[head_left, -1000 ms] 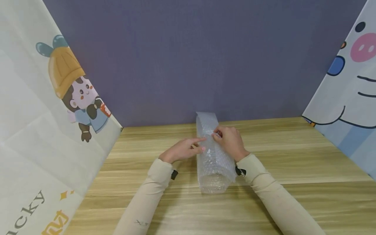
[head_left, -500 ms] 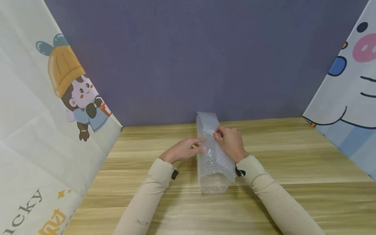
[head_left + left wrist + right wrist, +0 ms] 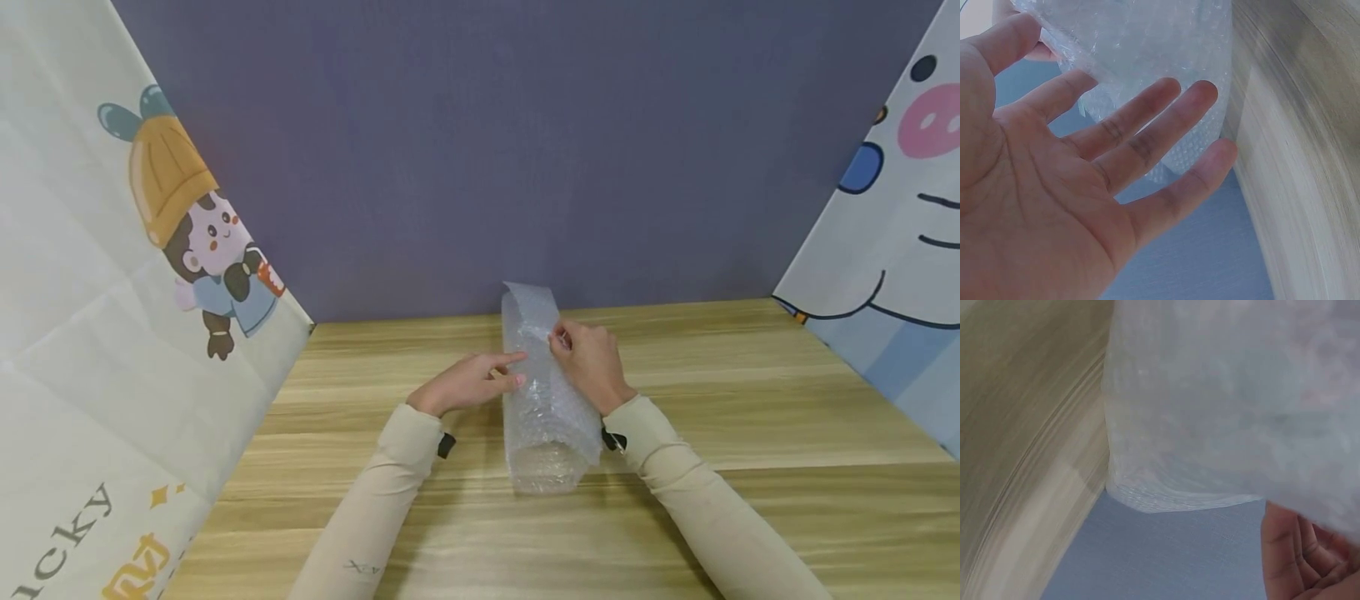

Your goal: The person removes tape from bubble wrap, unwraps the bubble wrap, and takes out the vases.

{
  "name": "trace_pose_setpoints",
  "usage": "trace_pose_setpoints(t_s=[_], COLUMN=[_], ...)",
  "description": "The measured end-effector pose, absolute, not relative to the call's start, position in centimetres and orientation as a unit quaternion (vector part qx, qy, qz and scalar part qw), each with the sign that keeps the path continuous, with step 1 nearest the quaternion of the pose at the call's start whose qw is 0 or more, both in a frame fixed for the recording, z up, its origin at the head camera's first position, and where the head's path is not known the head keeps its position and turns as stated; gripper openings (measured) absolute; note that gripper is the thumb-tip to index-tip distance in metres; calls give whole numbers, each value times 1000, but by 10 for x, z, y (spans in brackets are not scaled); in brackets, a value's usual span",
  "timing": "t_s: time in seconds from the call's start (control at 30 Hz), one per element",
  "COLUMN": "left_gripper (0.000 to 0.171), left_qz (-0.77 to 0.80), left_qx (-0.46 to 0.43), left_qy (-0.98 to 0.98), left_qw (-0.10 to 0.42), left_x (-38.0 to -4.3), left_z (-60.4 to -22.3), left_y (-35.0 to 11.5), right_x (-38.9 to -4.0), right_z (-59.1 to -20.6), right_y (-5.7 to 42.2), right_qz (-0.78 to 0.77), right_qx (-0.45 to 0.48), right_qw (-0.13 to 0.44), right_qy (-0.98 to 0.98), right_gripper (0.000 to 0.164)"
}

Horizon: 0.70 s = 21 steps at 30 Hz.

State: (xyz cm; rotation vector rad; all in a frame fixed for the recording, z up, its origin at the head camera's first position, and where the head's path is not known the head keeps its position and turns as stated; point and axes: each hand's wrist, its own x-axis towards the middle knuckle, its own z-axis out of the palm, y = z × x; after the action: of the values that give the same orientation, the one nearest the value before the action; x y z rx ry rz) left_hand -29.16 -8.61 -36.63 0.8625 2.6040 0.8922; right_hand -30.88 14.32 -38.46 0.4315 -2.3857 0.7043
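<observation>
A roll of bubble wrap [image 3: 551,417] lies on the wooden table, its open near end facing me and a loose flap rising at the far end. On its left side, my left hand [image 3: 468,383] rests with index finger and thumb against the plastic. In the left wrist view the fingers [image 3: 1166,134] of that hand are spread and nearly straight. From the right, my right hand [image 3: 588,362] pinches a clear edge on top of the roll between thumb and index finger. The roll hides most of that pinch in the right wrist view, where curled fingers [image 3: 1304,550] show.
A wood-grain table [image 3: 750,400] carries the roll. A dark blue-grey panel [image 3: 480,150] stands right behind its far end. Printed white sheets with cartoon figures border the left side [image 3: 97,333] and the right side [image 3: 900,267].
My right fingertips have shifted very slightly to the right on the plastic. The far flap has lifted a little. My left hand has stayed in place.
</observation>
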Motion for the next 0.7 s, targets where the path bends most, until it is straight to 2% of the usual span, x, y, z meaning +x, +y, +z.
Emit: trace_pose_setpoints(t_s=[0.47,0.7], left_gripper=[58,67], left_qz=[294,288], left_qx=[298,284], left_qy=[900,905], left_qw=[126,129], left_x=[-287,-284], left_z=[-363,-364], left_y=[-86,-84], right_x=[-308,-309], right_z=[-383,-379], right_y=[143,150], right_qz=[265,276], right_qx=[158,169], right_qw=[284,247], right_qy=[-908,-913], right_gripper=[14,15])
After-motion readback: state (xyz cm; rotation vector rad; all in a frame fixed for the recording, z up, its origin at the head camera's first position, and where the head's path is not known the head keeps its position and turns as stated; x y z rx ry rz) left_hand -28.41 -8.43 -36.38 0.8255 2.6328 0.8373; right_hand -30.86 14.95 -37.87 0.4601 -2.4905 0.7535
